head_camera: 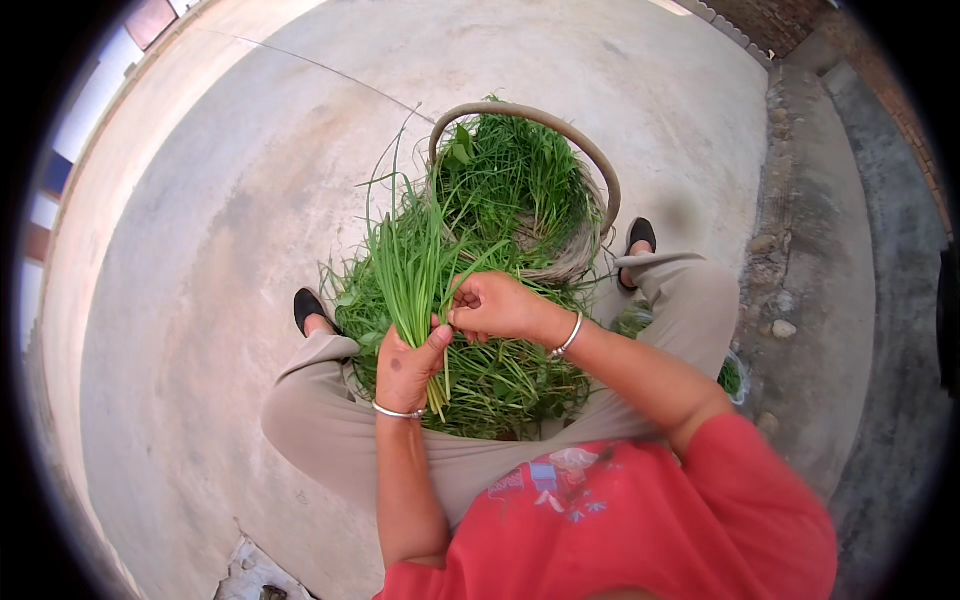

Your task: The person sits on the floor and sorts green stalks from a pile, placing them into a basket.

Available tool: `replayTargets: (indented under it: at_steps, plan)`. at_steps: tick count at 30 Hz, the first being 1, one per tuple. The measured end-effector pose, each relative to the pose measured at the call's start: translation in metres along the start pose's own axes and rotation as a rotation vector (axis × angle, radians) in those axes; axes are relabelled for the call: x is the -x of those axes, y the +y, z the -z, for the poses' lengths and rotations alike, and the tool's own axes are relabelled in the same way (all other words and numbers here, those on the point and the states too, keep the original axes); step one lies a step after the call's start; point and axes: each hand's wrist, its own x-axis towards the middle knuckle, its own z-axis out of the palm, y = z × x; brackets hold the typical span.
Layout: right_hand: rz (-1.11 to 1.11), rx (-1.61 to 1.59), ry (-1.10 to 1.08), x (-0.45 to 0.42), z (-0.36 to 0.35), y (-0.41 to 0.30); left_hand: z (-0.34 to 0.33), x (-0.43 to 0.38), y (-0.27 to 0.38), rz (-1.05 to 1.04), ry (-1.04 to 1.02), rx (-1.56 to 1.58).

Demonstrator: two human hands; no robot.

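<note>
My left hand (409, 364) is closed around a bunch of long green leafy stalks (411, 277), like garlic chives, with pale cut ends below the fist and leaf tips pointing away from me. At the right side of the bunch, my right hand (491, 307) has its fingers bent, thumb and forefinger at a stalk; whether they pinch it is hard to see. Beneath both hands a heap of loose greens (517, 375) lies between my legs. Just beyond it stands a wicker basket (577, 255) with an arched handle, holding more greens.
Concrete ground (247, 187) surrounds the heap. My bent legs flank it, with black shoes (307, 309) at either side. A plastic bag with greens (731, 377) lies beside my right knee. Farther right are stones (784, 328) along a rough strip and a brick wall.
</note>
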Motion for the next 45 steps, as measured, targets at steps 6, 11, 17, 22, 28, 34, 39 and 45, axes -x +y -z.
replayTargets:
  at_steps: [6,11,17,22,28,34,39,45]
  plan:
    - [0.116,0.122,-0.059,0.002,0.007,-0.012,0.002,-0.001,0.001,-0.011,-0.019,0.005]
    - [0.151,0.022,-0.106,-0.002,0.010,-0.006,0.005,-0.002,-0.001,-0.019,-0.012,0.058]
    - [0.743,0.814,0.342,-0.001,-0.009,-0.005,0.005,-0.011,-0.007,-0.019,-0.032,0.097]
    - [0.410,0.513,0.584,-0.027,0.015,0.011,0.005,-0.005,-0.004,-0.015,-0.031,0.211]
    - [0.408,0.681,0.017,0.022,0.010,0.006,0.014,-0.012,0.000,-0.196,0.051,0.416]
    - [0.345,0.959,0.058,0.029,0.027,0.032,0.018,-0.014,0.000,-0.370,0.128,0.701]
    - [0.210,0.984,0.061,0.024,0.026,0.064,0.017,-0.015,0.007,-0.382,0.241,0.809]
    - [0.158,0.873,0.087,0.024,0.028,0.083,0.032,-0.017,0.004,-0.429,0.139,0.852]
